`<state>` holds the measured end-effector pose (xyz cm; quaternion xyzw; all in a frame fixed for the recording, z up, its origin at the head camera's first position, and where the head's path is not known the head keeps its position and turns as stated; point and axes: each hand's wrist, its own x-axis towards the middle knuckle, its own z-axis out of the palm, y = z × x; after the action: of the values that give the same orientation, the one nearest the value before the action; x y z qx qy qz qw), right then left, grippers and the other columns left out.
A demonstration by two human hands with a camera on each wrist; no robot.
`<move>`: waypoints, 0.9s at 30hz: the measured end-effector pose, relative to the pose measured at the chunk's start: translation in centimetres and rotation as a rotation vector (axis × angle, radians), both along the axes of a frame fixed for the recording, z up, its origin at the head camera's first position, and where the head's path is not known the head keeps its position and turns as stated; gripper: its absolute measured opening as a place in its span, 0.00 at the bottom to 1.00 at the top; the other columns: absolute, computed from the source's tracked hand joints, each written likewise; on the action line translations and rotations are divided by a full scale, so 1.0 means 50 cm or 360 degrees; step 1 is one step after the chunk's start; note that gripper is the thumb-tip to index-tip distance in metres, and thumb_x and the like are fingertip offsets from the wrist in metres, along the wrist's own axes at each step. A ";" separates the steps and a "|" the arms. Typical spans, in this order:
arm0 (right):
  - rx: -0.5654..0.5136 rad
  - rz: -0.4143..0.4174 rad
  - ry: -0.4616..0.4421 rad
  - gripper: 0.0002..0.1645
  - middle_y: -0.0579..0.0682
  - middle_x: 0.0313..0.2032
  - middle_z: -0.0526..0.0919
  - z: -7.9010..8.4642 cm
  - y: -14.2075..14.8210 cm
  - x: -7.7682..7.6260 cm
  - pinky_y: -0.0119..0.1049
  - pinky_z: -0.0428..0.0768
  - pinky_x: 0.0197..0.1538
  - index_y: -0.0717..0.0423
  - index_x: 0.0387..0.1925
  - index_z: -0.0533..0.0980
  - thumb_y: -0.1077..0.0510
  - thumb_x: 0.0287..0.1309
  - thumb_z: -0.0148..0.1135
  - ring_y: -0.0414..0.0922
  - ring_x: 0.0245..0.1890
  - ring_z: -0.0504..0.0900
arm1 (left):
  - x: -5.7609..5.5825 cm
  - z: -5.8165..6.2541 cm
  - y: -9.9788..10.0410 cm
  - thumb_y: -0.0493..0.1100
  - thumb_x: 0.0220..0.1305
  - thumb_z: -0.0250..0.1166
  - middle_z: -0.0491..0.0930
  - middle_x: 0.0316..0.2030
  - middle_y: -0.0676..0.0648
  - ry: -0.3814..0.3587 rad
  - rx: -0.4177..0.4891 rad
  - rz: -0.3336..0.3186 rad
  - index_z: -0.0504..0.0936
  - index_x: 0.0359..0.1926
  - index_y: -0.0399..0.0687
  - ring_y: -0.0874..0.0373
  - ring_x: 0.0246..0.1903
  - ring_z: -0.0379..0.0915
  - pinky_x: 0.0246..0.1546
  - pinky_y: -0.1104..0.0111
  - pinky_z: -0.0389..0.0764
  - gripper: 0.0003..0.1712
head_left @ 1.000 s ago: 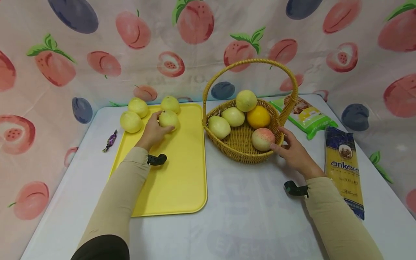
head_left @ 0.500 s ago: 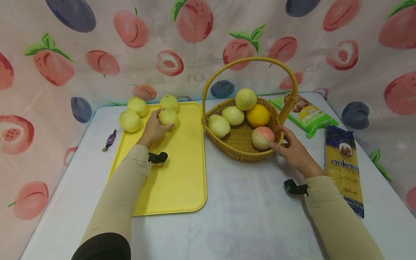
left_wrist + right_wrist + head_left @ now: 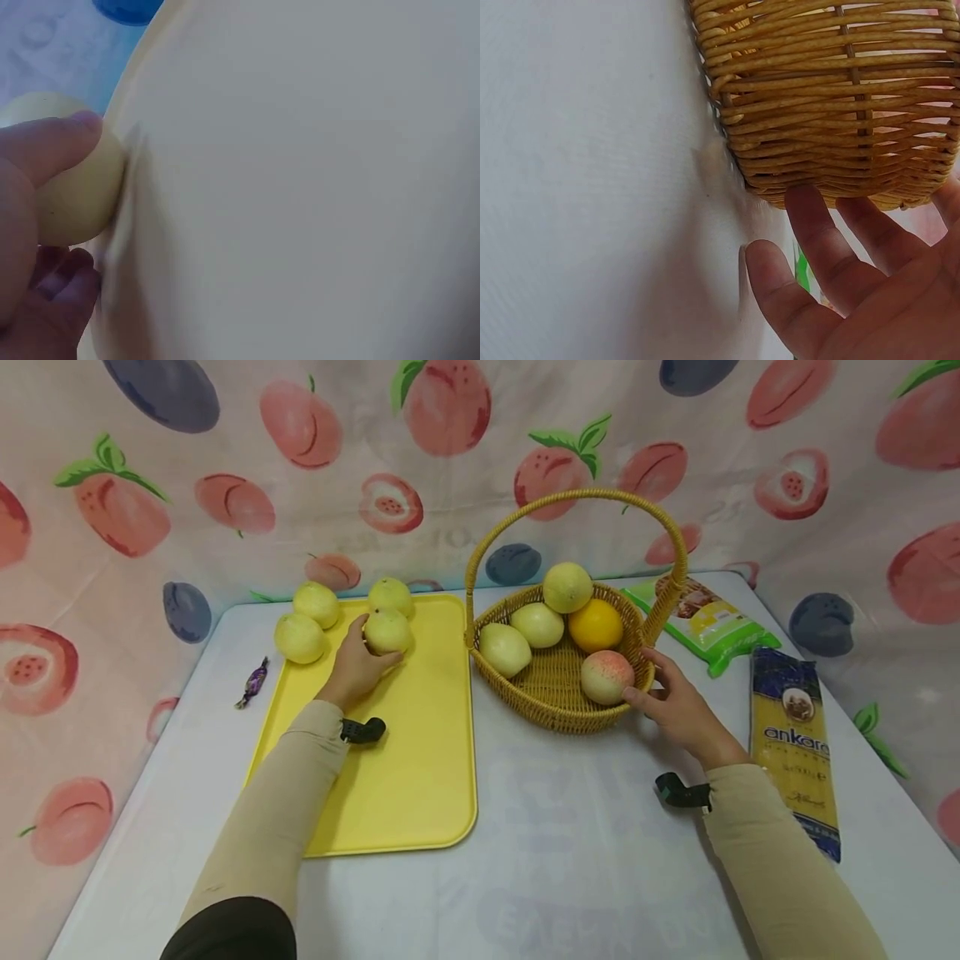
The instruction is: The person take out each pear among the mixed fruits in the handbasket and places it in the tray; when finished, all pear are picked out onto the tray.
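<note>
My left hand [image 3: 358, 667] holds a pale yellow-green round fruit [image 3: 388, 631] on the yellow tray [image 3: 405, 777]; in the left wrist view the thumb lies over the fruit [image 3: 86, 191] and fingers curl beneath it. Three similar fruits are around it, one [image 3: 391, 597] just behind and two [image 3: 301, 638] at the tray's left edge. My right hand [image 3: 682, 710] holds the right rim of the wicker basket [image 3: 555, 714], thumb near a peach [image 3: 607, 677]. In the right wrist view some fingers [image 3: 817, 225] touch the basket's outer wall. Three pale fruits [image 3: 505, 651] and an orange [image 3: 596, 626] also lie in the basket.
A purple-wrapped candy [image 3: 252, 682] lies left of the tray. Behind the basket's right side is a green food packet [image 3: 708, 627]. A blue and gold "ankara" packet [image 3: 793, 743] lies at right. The basket's tall arched handle [image 3: 577, 493] rises before a fruit-print curtain [image 3: 322, 510].
The head view has shifted very slightly. Both hands keep their places, the left on the fruit and the right at the basket rim.
</note>
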<state>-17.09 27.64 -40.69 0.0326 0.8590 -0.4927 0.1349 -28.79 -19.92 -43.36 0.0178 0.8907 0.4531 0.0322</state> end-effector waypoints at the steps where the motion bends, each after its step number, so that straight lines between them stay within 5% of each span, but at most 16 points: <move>1: -0.0002 0.0000 -0.0003 0.59 0.63 0.78 0.41 0.000 -0.001 -0.001 0.66 0.63 0.65 0.40 0.81 0.34 0.33 0.65 0.59 0.67 0.67 0.59 | 0.002 0.005 0.000 0.50 0.64 0.71 0.57 0.71 0.32 -0.0006 0.0004 0.0000 0.40 0.80 0.45 0.40 0.69 0.57 0.67 0.49 0.61 0.58; 14: -0.0006 -0.0003 -0.0012 0.60 0.63 0.78 0.40 -0.002 0.000 0.002 0.67 0.62 0.65 0.40 0.81 0.34 0.32 0.64 0.60 0.69 0.68 0.58 | 0.041 0.055 -0.005 0.48 0.62 0.72 0.58 0.71 0.32 0.0064 0.0019 0.0024 0.46 0.79 0.41 0.39 0.70 0.56 0.66 0.50 0.63 0.55; 27: 0.0008 0.0004 0.0011 0.60 0.65 0.77 0.40 0.001 -0.001 0.001 0.68 0.62 0.64 0.41 0.81 0.34 0.32 0.65 0.59 0.70 0.68 0.57 | 0.131 0.102 0.061 0.48 0.63 0.72 0.60 0.70 0.34 0.0344 -0.0093 -0.0315 0.56 0.75 0.36 0.40 0.68 0.58 0.66 0.48 0.63 0.49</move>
<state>-17.03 27.58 -40.64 0.0302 0.8607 -0.4905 0.1325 -22.25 -16.85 -38.25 0.1532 0.8957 0.4171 -0.0189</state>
